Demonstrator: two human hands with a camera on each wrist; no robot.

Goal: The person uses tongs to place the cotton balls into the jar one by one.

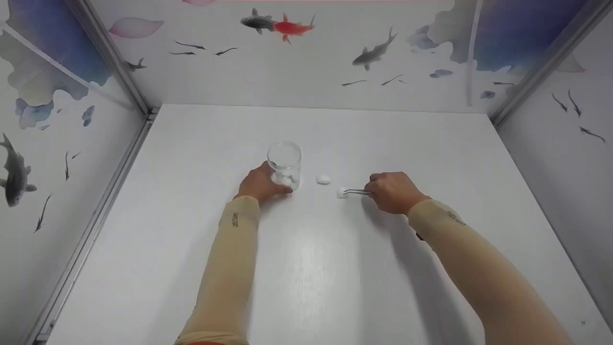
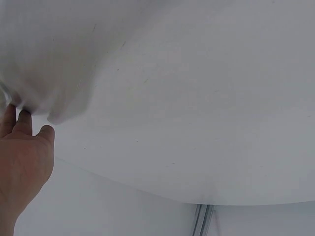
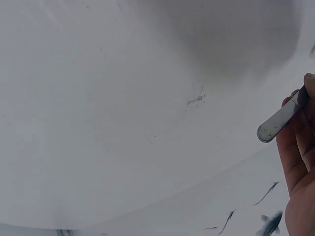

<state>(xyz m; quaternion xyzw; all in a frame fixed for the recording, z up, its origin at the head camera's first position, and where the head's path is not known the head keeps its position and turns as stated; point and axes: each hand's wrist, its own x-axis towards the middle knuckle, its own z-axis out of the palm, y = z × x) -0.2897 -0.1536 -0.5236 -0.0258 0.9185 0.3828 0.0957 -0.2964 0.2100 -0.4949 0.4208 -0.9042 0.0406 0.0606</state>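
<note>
My left hand [image 1: 261,184] holds a clear jar [image 1: 285,158] around its lower part, with the thumb in front. Several white cotton balls [image 1: 286,179] lie inside the jar. In the left wrist view only a sliver of the jar shows, at the left edge beside the fingers. Tweezers [image 1: 357,191] are pinched in my right hand [image 1: 395,192], their tips pointing left at a cotton ball [image 1: 341,192]. Another cotton ball [image 1: 323,179] lies on the table between the jar and the tweezers. The rounded end of the tweezers [image 3: 275,128] sticks out from the fingers in the right wrist view.
The white table [image 1: 306,268] spreads under both arms. Panels printed with fish stand around it: a back wall [image 1: 306,72], a left wall [image 1: 57,129] and a right wall [image 1: 570,158], with metal posts at the corners.
</note>
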